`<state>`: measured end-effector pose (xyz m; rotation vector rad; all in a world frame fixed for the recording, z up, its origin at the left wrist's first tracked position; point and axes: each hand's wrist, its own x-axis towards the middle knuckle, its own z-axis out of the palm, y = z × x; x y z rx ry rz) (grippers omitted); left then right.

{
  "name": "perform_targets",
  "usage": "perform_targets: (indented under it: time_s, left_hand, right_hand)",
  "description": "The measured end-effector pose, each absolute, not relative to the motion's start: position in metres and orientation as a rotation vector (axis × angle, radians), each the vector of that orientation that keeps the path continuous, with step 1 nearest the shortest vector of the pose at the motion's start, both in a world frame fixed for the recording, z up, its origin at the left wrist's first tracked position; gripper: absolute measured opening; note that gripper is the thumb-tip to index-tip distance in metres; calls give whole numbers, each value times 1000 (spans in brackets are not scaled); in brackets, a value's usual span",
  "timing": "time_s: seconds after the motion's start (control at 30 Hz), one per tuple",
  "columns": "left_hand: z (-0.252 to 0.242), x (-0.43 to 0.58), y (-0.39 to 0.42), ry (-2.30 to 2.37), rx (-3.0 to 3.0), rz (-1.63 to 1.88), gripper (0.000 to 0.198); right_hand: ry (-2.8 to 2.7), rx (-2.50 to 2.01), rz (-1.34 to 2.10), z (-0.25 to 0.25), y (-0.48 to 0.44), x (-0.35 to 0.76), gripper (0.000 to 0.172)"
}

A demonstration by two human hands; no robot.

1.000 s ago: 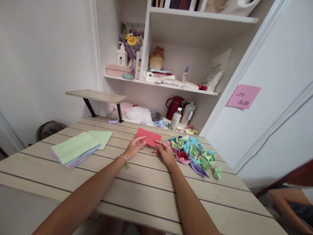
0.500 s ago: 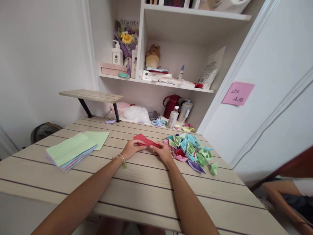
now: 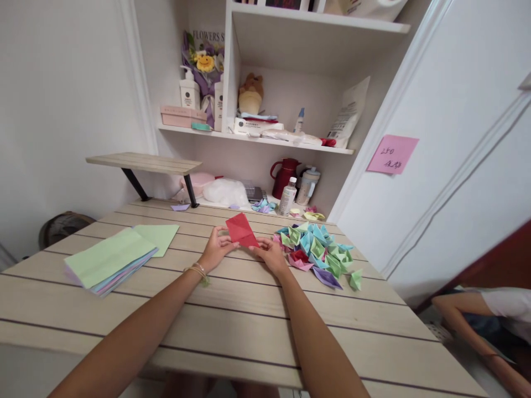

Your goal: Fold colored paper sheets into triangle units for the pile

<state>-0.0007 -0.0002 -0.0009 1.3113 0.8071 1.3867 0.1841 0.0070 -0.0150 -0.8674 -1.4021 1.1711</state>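
A red sheet of folded paper point(image 3: 242, 229) is held between my two hands above the middle of the table. My left hand point(image 3: 218, 246) pinches its lower left edge with thumb and fingers. At the lower right corner, my right hand point(image 3: 269, 252) grips the paper the same way. A crease crosses the red surface. Just right of my right hand lies a heap of folded paper boats point(image 3: 317, 249) in blue, green, pink and purple. To the left sits a stack of coloured paper point(image 3: 112, 255), light green on top.
A small raised wooden stand point(image 3: 145, 161) is at the table's back left. Behind the table are a clear bottle point(image 3: 287, 197), a dark red jug point(image 3: 285, 178) and a plastic bag point(image 3: 226, 192). Another person's arm point(image 3: 468, 326) shows at the far right.
The red paper has gone from a narrow, flat-lying strip to a wider, squarer face tilted up. Both hands stay on it. The whole view has shifted slightly.
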Motion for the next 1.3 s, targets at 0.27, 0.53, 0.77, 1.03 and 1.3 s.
perform_targets:
  time_s: [0.27,0.53,0.77,1.03,1.3]
  left_hand:
    - [-2,-1,3,910,1335,1174,40]
    - [-5,-1,6,855,1291,1342,36]
    - [-4,-4,2,1013,1482,1417,35]
    - [-1,0,-2,942,1352,1373,46]
    - [0,2,-1,962,1297,1411,35]
  right_hand:
    - [-1554,-914,1067,-20,11,185,27]
    - [-1551,-985,661,-11,3,186,50]
    - [-1673,-816,1034,-10,-4,179,72]
    - [-1571,-835,993,-10,2,181,27]
    - [-1451,-907,1008,-12,4,184,28]
